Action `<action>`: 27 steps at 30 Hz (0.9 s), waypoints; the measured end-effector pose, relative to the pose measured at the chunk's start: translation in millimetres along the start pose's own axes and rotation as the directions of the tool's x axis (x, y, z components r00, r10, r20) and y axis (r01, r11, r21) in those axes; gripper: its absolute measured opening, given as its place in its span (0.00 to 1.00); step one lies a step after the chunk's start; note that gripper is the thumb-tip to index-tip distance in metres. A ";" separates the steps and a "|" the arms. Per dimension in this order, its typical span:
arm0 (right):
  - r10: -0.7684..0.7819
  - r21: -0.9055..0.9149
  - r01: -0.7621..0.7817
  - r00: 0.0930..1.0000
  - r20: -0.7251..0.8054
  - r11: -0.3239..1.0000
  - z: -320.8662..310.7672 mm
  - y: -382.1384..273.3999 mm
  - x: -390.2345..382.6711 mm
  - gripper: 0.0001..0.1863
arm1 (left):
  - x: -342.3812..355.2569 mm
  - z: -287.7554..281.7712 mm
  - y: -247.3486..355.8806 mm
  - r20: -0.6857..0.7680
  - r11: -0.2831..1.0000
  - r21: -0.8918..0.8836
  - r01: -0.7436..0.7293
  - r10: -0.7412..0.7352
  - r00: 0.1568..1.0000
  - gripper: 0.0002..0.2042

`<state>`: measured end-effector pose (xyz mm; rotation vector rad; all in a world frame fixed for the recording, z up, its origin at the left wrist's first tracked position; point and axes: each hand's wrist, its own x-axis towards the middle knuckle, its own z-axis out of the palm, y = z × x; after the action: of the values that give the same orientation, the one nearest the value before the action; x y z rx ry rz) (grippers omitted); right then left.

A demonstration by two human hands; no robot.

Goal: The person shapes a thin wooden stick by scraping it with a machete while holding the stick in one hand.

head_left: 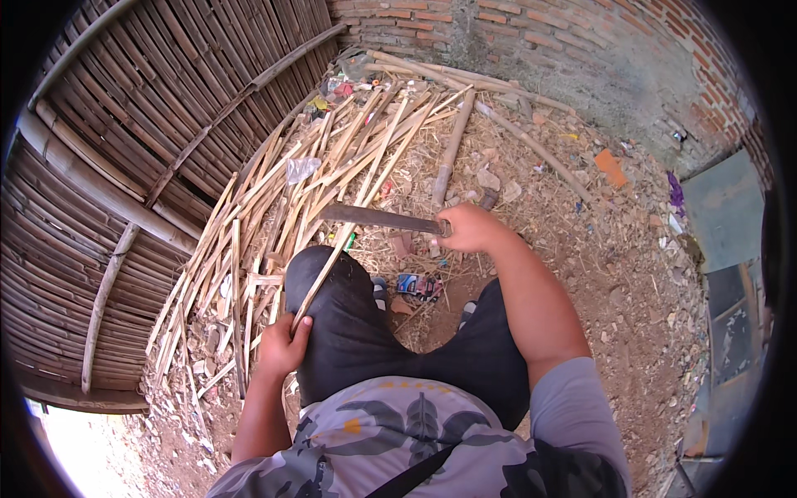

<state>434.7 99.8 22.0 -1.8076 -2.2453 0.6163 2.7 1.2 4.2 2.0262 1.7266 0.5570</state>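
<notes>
My right hand (467, 229) is closed round the handle of a machete (382, 217), whose long dark blade points left. The blade lies across a pale bamboo strip (359, 207); whether it touches the strip I cannot tell. My left hand (284, 344) grips the near end of that strip beside my left knee. From there the strip slants up and away, past the knee and over the pile. Many split bamboo strips (249, 216) lie heaped on the ground to the left and ahead.
A woven bamboo wall (166, 108) rises at left, a brick wall (564, 50) at the back. Thicker poles (455, 149) lie beyond my hands. Rubble and litter cover the ground, with an orange scrap (610, 168) at right. Grey panels (726, 212) stand at the right edge.
</notes>
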 end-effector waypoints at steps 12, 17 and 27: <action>0.070 0.064 -0.068 0.997 -0.030 0.996 1.1 6.5 0.5 0.26 | -0.6 1.6 -0.9 -0.008 1.000 -0.016 0.021 -0.021 1.000 0.24; 0.081 0.058 -0.083 0.996 0.042 0.995 -11.5 4.4 -0.5 0.28 | -2.0 0.7 -1.9 -0.001 0.999 -0.006 0.040 -0.040 0.999 0.24; 0.090 0.077 -0.092 0.995 0.033 0.993 -1.2 13.3 3.2 0.29 | 0.1 3.3 -3.6 -0.014 1.000 -0.004 0.007 -0.007 1.000 0.24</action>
<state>446.2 105.4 16.9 -1.8827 -2.1353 0.7415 1.6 1.6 -0.5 2.0172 1.7384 0.5739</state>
